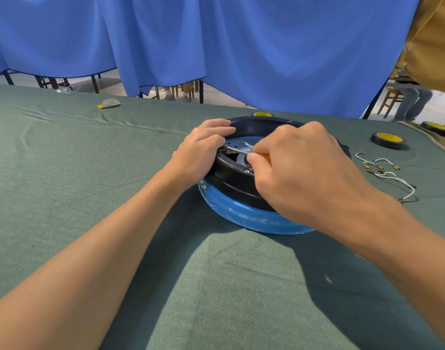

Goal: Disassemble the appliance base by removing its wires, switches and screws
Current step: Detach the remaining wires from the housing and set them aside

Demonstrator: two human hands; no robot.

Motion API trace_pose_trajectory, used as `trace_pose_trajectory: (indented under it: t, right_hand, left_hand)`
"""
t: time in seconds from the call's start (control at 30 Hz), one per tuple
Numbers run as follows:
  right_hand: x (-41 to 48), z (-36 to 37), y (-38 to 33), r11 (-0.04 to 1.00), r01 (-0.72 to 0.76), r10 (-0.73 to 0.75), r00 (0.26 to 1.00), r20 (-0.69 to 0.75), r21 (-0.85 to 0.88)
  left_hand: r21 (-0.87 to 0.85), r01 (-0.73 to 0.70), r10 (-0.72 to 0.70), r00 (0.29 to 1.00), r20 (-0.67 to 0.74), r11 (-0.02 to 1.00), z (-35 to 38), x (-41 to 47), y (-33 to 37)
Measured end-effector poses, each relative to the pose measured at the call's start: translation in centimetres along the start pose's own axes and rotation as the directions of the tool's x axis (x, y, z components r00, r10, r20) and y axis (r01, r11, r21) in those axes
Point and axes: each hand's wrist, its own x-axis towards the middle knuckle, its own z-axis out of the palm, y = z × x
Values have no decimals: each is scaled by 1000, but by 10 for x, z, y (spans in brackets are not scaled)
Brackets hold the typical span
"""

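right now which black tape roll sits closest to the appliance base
The tape roll just beyond the base's far rim, only its yellow top showing. The other rolls lie well off to the right, near the loose white wires.

Open cloth (pixel 64 173) left; wires (pixel 385 173) and tape roll (pixel 387 140) crowd right.

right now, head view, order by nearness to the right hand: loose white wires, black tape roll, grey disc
1. loose white wires, just right of the right hand
2. black tape roll, right, farther back
3. grey disc, far left table edge
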Motion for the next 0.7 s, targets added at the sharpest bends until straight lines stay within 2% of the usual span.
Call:
trace_pose_trajectory:
  t: [0.7]
  right_hand:
    - [-4,5,-8,997,10,-15,998,-60,-83]
  left_hand:
    - [18,-4,4,1000,13,1000,0,-2,3]
